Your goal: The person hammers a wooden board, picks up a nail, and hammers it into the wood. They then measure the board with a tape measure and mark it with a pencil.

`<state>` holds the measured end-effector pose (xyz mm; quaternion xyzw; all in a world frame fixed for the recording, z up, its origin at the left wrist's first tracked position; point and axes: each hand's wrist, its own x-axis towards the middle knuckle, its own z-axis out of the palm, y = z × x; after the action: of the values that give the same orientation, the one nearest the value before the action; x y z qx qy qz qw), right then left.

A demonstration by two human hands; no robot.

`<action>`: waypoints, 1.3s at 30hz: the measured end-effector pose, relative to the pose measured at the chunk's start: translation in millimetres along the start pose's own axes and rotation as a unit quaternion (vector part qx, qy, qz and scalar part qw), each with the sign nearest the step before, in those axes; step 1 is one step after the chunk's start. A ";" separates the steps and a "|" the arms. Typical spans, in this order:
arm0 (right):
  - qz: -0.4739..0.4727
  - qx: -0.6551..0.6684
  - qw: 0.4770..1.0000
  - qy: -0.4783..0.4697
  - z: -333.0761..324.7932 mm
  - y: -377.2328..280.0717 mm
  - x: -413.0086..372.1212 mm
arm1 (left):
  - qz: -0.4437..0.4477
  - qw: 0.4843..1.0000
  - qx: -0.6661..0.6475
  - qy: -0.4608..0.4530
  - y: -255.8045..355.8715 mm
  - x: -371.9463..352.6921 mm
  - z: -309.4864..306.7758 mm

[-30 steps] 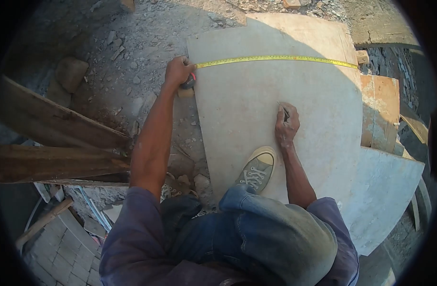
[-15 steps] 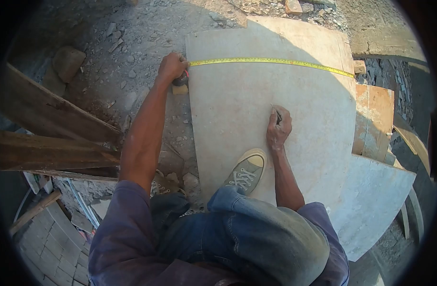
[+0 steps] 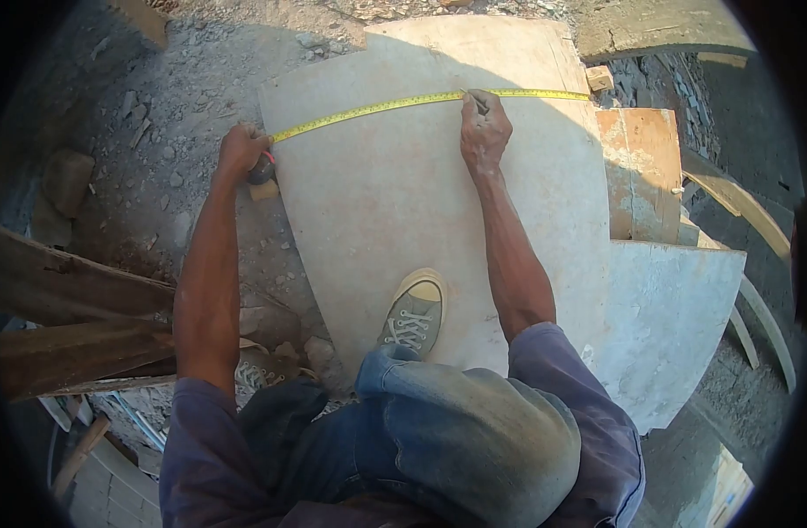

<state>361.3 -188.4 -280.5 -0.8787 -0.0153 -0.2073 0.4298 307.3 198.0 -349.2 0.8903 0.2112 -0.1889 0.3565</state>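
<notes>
My left hand (image 3: 242, 148) is closed around the dark, red-trimmed case of a tape measure (image 3: 262, 168) at the left edge of a pale plywood sheet (image 3: 394, 194). From there the yellow tape blade (image 3: 359, 112) runs across the sheet to its right edge, slightly bowed. My right hand (image 3: 486, 130) is closed on a slim, dark pencil (image 3: 481, 107), partly hidden by the fingers. Its tip is at the tape, near the middle of the span. My shoe (image 3: 415, 308) stands on the sheet.
Wooden planks (image 3: 78, 282) lie at the left beside rubble (image 3: 170, 141). A brown board (image 3: 641, 172) and a bluish-white panel (image 3: 671, 326) adjoin the sheet on the right. A small wood block (image 3: 262, 189) sits below the tape case.
My right hand has moved up the sheet with the pencil, reaching the tape. My left hand still holds the tape case at the sheet's edge. The whole view has shifted and turned slightly.
</notes>
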 end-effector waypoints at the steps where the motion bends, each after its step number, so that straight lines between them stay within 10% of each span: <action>1: -0.019 0.010 1.000 0.001 4.7 -1.9 7.9 | 0.001 1.000 -0.009 0.000 -1.3 0.5 0.6; 12: -0.093 -0.102 0.988 -0.062 24.9 20.4 9.8 | -0.009 0.998 -0.053 -0.028 -1.8 0.1 -3.3; 21: 0.008 -0.084 0.987 0.134 16.4 22.9 1.6 | 0.009 0.997 -0.073 -0.023 -1.6 -2.0 -0.5; 39: -0.004 -0.104 0.994 0.024 13.5 13.0 5.4 | -0.005 0.995 -0.095 -0.016 -8.6 0.0 4.4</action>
<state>373.6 -187.1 -295.6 -0.9132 0.0126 -0.2306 0.3357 302.2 200.5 -356.9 0.8483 0.2268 -0.1843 0.4415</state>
